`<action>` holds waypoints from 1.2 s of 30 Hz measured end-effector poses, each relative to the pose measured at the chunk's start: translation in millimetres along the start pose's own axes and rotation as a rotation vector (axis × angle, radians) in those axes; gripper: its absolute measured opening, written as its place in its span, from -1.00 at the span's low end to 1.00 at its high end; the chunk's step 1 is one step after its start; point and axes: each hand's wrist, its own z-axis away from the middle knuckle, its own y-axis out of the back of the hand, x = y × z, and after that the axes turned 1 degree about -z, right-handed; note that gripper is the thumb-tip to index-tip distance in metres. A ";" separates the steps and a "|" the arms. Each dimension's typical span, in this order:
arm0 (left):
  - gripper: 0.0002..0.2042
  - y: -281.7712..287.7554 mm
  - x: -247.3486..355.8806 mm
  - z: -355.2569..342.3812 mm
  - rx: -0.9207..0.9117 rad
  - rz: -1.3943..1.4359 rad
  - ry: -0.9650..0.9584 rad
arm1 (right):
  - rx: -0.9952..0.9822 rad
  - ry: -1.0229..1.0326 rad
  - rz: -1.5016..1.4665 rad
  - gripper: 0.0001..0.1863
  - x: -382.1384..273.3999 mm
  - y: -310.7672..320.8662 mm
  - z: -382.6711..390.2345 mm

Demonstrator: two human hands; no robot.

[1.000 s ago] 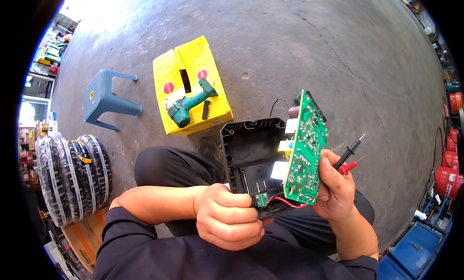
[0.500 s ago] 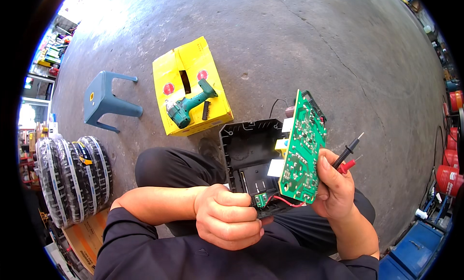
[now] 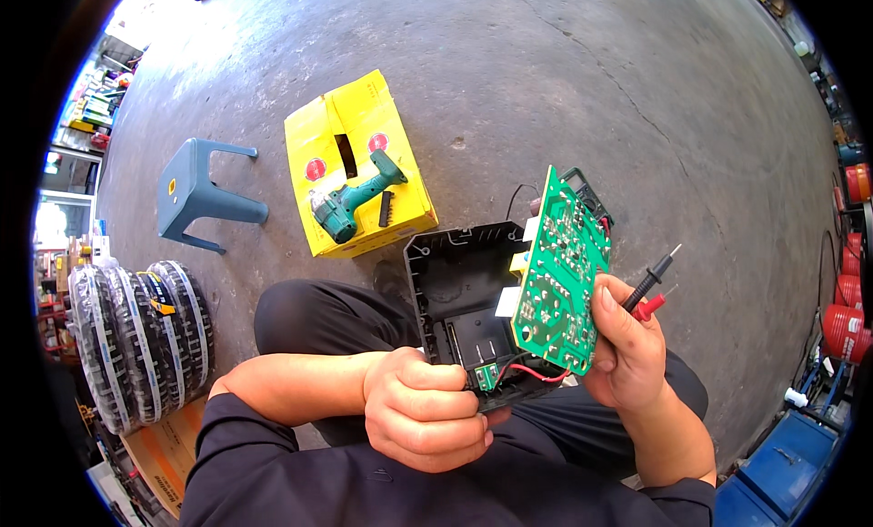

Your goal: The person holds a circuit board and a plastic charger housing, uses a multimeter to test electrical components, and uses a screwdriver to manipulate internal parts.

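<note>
My left hand (image 3: 426, 409) grips the near edge of an open black plastic housing (image 3: 464, 295) held over my lap. My right hand (image 3: 627, 354) holds a green circuit board (image 3: 559, 272) upright by its right edge, solder side facing me. The same hand also pinches a black and a red meter probe (image 3: 647, 289) that stick out to the right. Red and black wires (image 3: 532, 372) run from the board down to a small green part inside the housing. A multimeter (image 3: 587, 190) shows partly behind the board's top edge.
On the concrete floor ahead lies a flattened yellow cardboard box (image 3: 350, 163) with a green cordless drill (image 3: 350, 204) on it. A blue plastic stool (image 3: 205, 195) lies on its side at left, near stacked tyres (image 3: 136, 341). Blue crates (image 3: 782, 472) and red cylinders (image 3: 846, 318) stand at right.
The green board has tilted slightly, its top edge shifting left toward the housing. Both hands hold their places.
</note>
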 end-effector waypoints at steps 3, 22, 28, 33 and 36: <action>-0.72 0.2 0.2 0.0 -0.001 -0.006 -0.001 | 0.016 -0.013 -0.013 -0.78 -1.1 -2.4 -0.5; -0.72 -0.4 0.2 0.8 -0.002 -0.010 -0.028 | 0.109 -0.056 -0.003 -0.80 3.2 -1.9 -5.6; -0.66 5.4 2.4 1.1 -0.124 -0.031 0.006 | 0.187 -0.070 0.039 -0.75 7.8 -4.1 -4.8; -0.67 6.1 -0.8 -0.8 -0.142 -0.046 -0.010 | 0.192 -0.094 0.234 -0.61 20.7 -12.0 -4.0; -0.68 5.6 0.5 -1.1 -0.144 -0.043 -0.020 | 0.080 -0.234 0.208 -0.50 21.0 0.6 -1.4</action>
